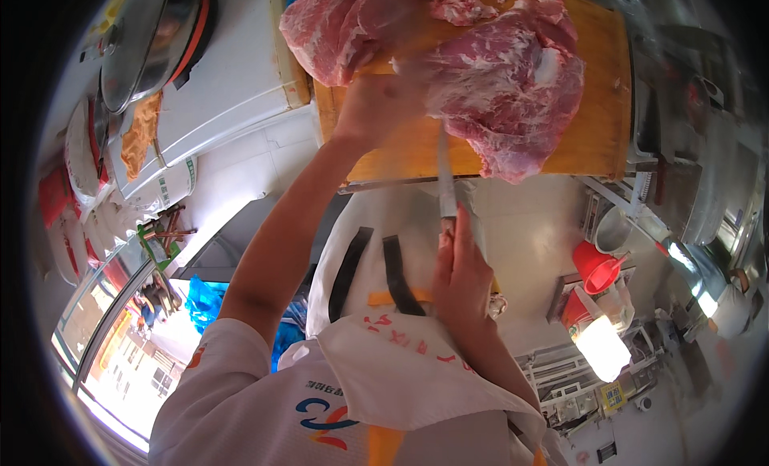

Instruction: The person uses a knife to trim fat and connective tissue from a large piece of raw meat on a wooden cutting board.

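Note:
A large piece of raw meat (509, 89) lies on the right of a wooden cutting board (601, 145), with a second piece (332, 25) at its upper left and small scraps (456, 5) at the back. My left hand (376, 105) is over the board between the two large pieces, its fingers smeared by motion, so I cannot make out what they hold. My right hand (456, 266) grips a knife (446, 177) by its handle below the board; the blade points up to the lower left edge of the right-hand meat.
Left of the board is a white surface (216, 113) with a lidded pan (144, 45). Red plastic containers (593, 266) sit low on the right, near metal racks and equipment (697, 161). Blue plastic bags (204, 306) and a glass doorway (104, 338) are at the lower left.

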